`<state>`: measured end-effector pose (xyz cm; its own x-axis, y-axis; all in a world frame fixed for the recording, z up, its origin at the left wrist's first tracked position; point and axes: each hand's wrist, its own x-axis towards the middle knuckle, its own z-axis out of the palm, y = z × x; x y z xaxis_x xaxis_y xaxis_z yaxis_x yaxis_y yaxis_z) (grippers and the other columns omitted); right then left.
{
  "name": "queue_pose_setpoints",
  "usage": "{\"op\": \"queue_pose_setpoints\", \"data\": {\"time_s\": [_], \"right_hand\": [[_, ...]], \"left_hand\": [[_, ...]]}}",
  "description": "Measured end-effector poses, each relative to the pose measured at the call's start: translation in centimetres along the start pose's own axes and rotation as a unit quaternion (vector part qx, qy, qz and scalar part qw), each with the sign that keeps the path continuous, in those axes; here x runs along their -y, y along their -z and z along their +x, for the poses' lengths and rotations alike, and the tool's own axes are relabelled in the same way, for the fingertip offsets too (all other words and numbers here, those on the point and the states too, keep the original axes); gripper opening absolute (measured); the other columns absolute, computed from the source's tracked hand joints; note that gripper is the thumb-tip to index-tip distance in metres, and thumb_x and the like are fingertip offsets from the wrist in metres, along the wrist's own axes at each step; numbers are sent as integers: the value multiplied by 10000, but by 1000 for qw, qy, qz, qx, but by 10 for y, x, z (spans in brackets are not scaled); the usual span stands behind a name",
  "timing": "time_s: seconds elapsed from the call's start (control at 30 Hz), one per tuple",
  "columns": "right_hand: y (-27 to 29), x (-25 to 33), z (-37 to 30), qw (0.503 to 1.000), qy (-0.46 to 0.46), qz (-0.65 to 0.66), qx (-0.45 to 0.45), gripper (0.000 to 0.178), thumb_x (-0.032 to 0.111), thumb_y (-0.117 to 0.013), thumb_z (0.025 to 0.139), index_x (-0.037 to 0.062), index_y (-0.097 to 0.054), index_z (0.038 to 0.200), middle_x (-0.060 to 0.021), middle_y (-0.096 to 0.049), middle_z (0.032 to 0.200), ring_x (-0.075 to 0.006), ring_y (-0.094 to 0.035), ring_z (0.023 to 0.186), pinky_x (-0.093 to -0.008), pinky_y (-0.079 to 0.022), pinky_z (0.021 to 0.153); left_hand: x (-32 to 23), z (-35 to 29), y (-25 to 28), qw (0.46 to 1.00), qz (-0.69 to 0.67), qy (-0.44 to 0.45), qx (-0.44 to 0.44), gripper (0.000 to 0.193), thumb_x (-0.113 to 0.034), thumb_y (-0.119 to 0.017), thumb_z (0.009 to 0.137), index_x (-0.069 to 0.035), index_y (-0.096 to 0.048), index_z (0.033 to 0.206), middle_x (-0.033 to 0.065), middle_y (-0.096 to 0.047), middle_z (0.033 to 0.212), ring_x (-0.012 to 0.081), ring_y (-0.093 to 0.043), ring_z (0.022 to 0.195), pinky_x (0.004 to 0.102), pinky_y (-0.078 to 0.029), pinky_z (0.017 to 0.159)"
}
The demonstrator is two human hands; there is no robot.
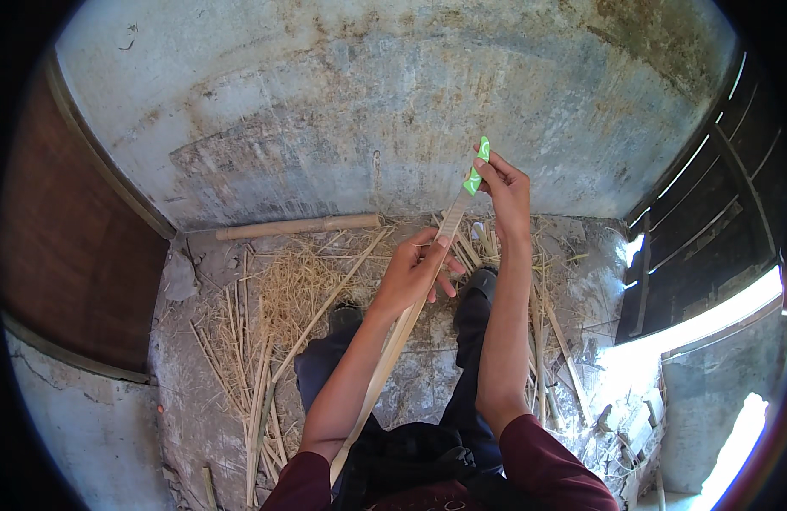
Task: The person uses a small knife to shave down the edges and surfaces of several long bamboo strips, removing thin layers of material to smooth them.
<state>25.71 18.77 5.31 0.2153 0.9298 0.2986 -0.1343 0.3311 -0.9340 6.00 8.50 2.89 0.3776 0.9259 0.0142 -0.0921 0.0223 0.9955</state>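
1. Up front the concrete wall (368,102) blocks everything, with a thick bamboo pole (298,226) lying along its foot.
2. Floor's littered: straw pile (291,285) and loose bamboo strips (253,387) left, more splints (564,341) right.
3. Open air above the knees, either side of the long bamboo slat (393,349).

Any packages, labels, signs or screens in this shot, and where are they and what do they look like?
No packages, signs or screens show.
Only doubtful item: a small bright green piece with white marks, pinched in the right hand at the top end of the long pale bamboo strip; too small to tell whether it is a label or a tool handle.
The left hand grips the strip lower down.
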Motion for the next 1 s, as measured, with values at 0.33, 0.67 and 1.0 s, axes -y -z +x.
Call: {"op": "queue_pose_setpoints", "data": {"time_s": [0.33,0.67,1.0], "right_hand": [[1,2,0,1000,-2,-6,5,362,158,-761,1000,8,-755,1330,-23,-751,1000,-85,-653,881,-285,-546,781],[0,1,0,1000,-2,2,6,343,157,-770,999,-11,-759,1298,-29,-750,978,-91,-669,881,-285,-566,778],[-4,6,-3,1000,-6,6,5,437,304,-700,1050,-3,-724,1360,-66,-758,1067,-142,-694,940,-311,-571,782]], "left_hand": [[2,0,0,1000,3,-4,-2,530,-445,-512,1145,33,-596,1360,168,-762,911,183,-735,593,255,-469,403],[0,2,-1,1000,-5,-6,-6,431,-384,-531,1143,21,-603,1274,169,-760,893,178,-723,573,258,-455,401],[1,3,2,1000,-16,-21,-12,383,-365,-551,1132,5,-607,1217,150,-749,856,160,-690,524,256,-449,396]]}}
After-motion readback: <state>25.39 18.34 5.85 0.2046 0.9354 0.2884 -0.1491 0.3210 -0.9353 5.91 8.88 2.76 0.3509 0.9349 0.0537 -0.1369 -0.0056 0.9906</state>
